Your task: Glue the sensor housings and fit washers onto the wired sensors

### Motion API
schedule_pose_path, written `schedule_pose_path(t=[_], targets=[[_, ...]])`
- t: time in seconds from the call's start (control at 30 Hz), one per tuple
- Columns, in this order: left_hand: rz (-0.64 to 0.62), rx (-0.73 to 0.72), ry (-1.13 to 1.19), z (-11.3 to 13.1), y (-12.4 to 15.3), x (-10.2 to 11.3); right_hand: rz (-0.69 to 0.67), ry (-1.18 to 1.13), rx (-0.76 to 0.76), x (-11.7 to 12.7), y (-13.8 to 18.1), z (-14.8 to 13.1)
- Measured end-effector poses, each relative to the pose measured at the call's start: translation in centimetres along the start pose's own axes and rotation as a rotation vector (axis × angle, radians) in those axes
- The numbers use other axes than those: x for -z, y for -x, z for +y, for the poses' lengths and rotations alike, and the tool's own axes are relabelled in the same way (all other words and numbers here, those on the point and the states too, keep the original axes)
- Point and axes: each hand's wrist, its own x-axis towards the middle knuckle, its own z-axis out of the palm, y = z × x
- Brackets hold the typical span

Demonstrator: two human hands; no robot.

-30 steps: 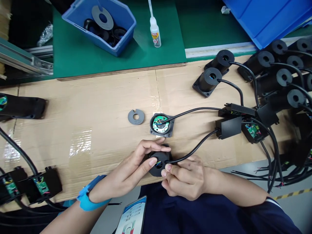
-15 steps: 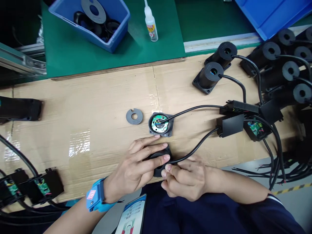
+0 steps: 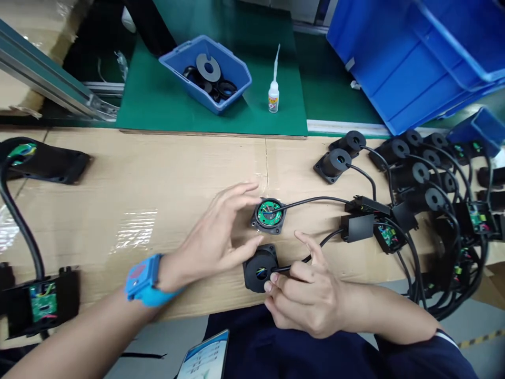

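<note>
A black square-flanged housing [image 3: 258, 279] stands near the bench's front edge, its round top showing a hole with coloured wires inside. My right hand [image 3: 307, 295] has its thumb and curled fingers closed at the housing's right rim, beside the black cable [image 3: 283, 269]; its index finger points out. Just beyond stands a second housing [image 3: 276, 228], uncovered, with a green circuit board [image 3: 265, 217] and a cable rising out of it. My left hand [image 3: 216, 231], with a blue wrist strap [image 3: 144, 281], is open left of both housings, fingers spread and nothing visible in it.
Cables lead right to black boxes [image 3: 357, 227]. Several finished-looking housings [image 3: 335, 162] stand at the right. A blue bin [image 3: 232, 58] of rings and discs and a white bottle [image 3: 273, 97] sit on the green mat [image 3: 181, 123]. More boxes with boards [image 3: 43, 302] lie at the left.
My left hand has lifted off the near housing, moved away from me and spread. My right index finger has straightened out. The loose grey disc left of the far housing no longer shows. The view has shifted.
</note>
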Motion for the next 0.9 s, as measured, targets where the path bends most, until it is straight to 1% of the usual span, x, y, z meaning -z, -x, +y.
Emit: schedule_pose_path(t=[0.07,0.13,0.33,0.47,0.53,0.67,0.8,0.9], targets=[[-0.083,-0.039,0.065,-1.1,-1.1,-0.2,-0.066,-0.033,0.031,0.5,-0.6,0.4],[-0.129,-0.053,0.124,-1.9,-1.4,-0.3,-0.13,-0.069,0.052,1.0,-1.0,0.8],[-0.104,-0.101,0.239,-2.6,-0.2,0.3,-0.222,-0.14,0.076,1.5,-1.7,2.0],[-0.099,-0.086,0.235,-2.7,0.1,0.3,-0.292,-0.195,0.121,1.8,-2.1,2.8],[-0.072,-0.059,0.213,-2.5,0.3,-0.1,-0.304,-0.226,0.126,1.8,-2.3,2.9],[-0.021,-0.041,0.202,-2.3,0.9,-0.7,-0.276,-0.224,0.099,1.8,-2.5,2.8],[-0.063,-0.076,0.218,-2.6,1.2,-0.5,-0.319,-0.249,0.096,1.9,-2.8,3.0],[-0.064,-0.056,0.184,-2.4,1.4,-0.5,-0.347,-0.285,0.096,2.0,-2.9,3.5]])
